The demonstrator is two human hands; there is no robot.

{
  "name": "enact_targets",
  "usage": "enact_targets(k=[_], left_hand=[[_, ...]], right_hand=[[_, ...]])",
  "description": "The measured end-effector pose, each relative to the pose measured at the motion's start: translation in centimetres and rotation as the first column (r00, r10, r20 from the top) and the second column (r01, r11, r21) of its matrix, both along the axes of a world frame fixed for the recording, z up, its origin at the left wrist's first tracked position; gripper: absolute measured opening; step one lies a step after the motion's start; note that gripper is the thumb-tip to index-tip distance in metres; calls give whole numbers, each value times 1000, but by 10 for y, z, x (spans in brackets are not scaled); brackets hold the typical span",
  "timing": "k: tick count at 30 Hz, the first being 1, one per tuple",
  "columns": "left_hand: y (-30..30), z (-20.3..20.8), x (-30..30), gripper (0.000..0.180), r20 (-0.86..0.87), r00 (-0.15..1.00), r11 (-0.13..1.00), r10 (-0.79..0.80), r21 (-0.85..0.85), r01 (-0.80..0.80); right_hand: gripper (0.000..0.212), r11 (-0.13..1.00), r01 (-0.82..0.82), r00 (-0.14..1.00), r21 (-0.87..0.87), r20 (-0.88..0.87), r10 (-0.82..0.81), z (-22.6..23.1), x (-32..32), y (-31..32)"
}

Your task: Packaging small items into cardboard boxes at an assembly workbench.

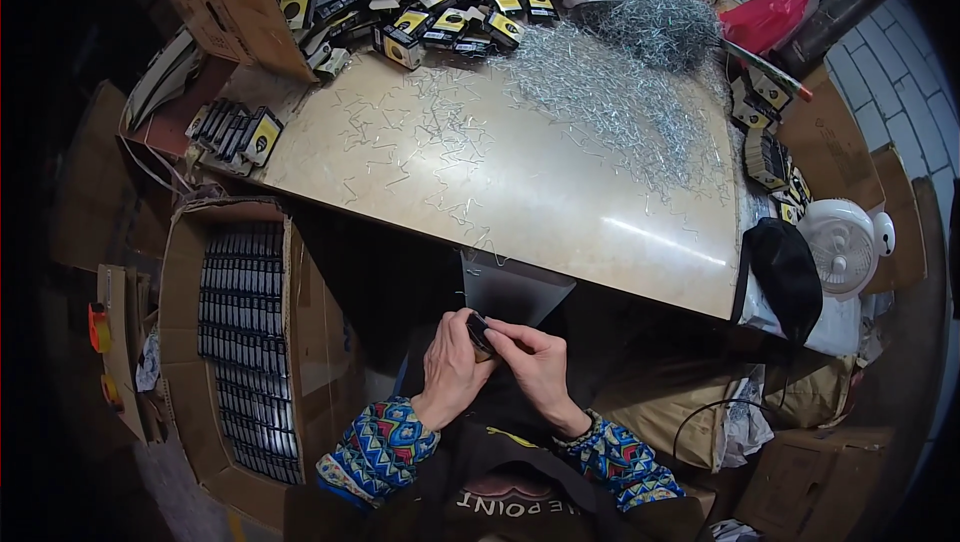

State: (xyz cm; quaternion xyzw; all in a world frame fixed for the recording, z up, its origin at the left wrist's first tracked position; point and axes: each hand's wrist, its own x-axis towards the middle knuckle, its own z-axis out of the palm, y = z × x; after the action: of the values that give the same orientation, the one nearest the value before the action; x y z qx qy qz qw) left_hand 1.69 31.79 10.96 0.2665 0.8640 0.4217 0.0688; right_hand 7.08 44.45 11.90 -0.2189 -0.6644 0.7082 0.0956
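Note:
Close to my body, below the table's near edge, both hands meet on a small black box (481, 334). My left hand (452, 370) wraps round it from the left. With fingers pinched at its upper right side, my right hand (536, 366) also grips it. Much of the box is hidden by my fingers. Beyond them, small bent metal wires (630, 102) lie in a heap and loosely scattered over the tabletop (560, 232). A large pile of black and yellow small boxes (430, 17) covers the table's far side.
At my left stands an open carton (183, 342) packed with rows of black boxes (243, 302). A short row of boxes (235, 132) sits at the table's left corner. To the right are a white fan (838, 247), a black cloth item (783, 267) and brown sacks (670, 407).

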Motion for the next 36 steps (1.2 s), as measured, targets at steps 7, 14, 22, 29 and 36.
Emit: enact_targets(k=[7, 14, 22, 29, 36], left_hand=[[1, 2, -7, 48, 30, 1000, 1000, 1, 10, -1], [6, 18, -15, 45, 130, 991, 994, 42, 96, -55], [-50, 67, -169, 66, -624, 766, 883, 152, -262, -389], [11, 74, -326, 58, -717, 687, 925, -118, -330, -186], [50, 53, -411, 52, 24, 835, 835, 550, -30, -549]], right_hand=[[19, 912, 33, 988, 409, -154, 33, 5, -4, -11], [21, 714, 150, 890, 684, -409, 204, 6, -16, -4], [34, 309, -5, 837, 951, -165, 522, 23, -124, 24], [51, -98, -29, 933, 995, 62, 355, 19, -247, 86], [45, 1, -200, 938, 980, 191, 289, 25, -192, 146]])
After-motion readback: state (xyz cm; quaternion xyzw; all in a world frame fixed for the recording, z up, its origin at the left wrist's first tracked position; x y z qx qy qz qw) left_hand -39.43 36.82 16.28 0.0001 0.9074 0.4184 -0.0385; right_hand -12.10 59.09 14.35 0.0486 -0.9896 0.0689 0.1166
